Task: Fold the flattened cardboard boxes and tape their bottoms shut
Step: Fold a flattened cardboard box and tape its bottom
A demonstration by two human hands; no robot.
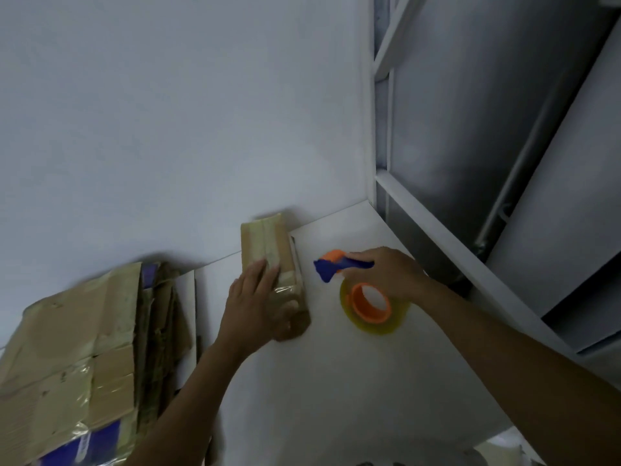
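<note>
Left hand [258, 297] flat, fingers straight, pressing on taped small box [265, 243] at desk [336, 381] far middle, by wall; right hand [389, 274] grips tape dispenser [327, 269] just right of box; flattened boxes [84, 348] stacked near left
</note>
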